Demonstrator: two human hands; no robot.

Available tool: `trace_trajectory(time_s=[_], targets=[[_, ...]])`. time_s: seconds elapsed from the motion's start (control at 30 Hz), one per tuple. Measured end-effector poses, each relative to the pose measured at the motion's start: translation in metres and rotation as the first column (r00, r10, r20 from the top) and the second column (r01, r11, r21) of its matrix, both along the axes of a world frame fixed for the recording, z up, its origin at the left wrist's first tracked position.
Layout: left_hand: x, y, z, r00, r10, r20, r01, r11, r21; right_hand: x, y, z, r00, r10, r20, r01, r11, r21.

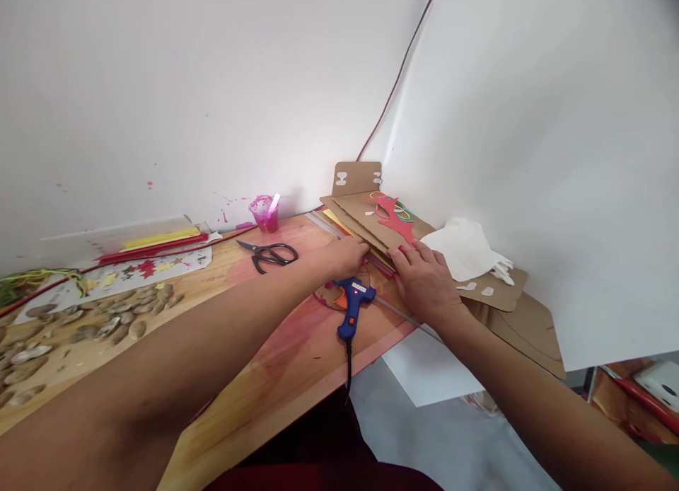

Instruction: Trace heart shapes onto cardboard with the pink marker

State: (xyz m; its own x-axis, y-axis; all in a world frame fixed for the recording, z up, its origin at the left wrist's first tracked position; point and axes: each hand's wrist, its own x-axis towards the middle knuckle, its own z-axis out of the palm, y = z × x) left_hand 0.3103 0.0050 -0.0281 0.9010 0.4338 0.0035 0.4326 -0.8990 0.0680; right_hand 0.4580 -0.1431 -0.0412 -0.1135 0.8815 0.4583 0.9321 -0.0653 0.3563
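My right hand [424, 273] grips the near edge of a brown cardboard sheet [356, 211], its fingers lying over the top. At the left side of the same stack, my left hand [347, 256] has its fingers curled in at the edge; what they hold is hidden. Yellow and red sheets [339, 222] stick out beneath the cardboard. A red cut-out piece [397, 221] and coloured cords [406, 214] lie on top. Just below my hands a blue glue gun [353, 307] rests on the table, its small red light lit.
Black-handled scissors [273, 255] and a cup with pink paint [265, 215] are left of my hands. Shells [122, 314] and small paper cut-outs [146, 268] lie farther left. A white cloth [464, 247] covers cardboard at right. White walls meet behind the stack.
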Motion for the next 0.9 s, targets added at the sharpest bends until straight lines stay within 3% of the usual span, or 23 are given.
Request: trace_trajectory(time_s=[0.4,0.7,0.9], targets=[[0.004,0.019,-0.007,0.997,-0.079,0.001,0.078,0.996,0.037,0.006,0.006,0.012,0.995,-0.1,-0.006,0.1,0.994,-0.036],[0.004,0.012,0.008,0.994,-0.113,-0.015,0.112,0.994,-0.017,0.006,0.006,0.026,0.988,-0.149,-0.042,0.145,0.986,-0.078],[0.001,0.004,0.013,0.987,-0.159,0.037,0.162,0.983,-0.085,0.012,0.006,0.03,0.994,-0.101,-0.045,0.098,0.994,-0.048]])
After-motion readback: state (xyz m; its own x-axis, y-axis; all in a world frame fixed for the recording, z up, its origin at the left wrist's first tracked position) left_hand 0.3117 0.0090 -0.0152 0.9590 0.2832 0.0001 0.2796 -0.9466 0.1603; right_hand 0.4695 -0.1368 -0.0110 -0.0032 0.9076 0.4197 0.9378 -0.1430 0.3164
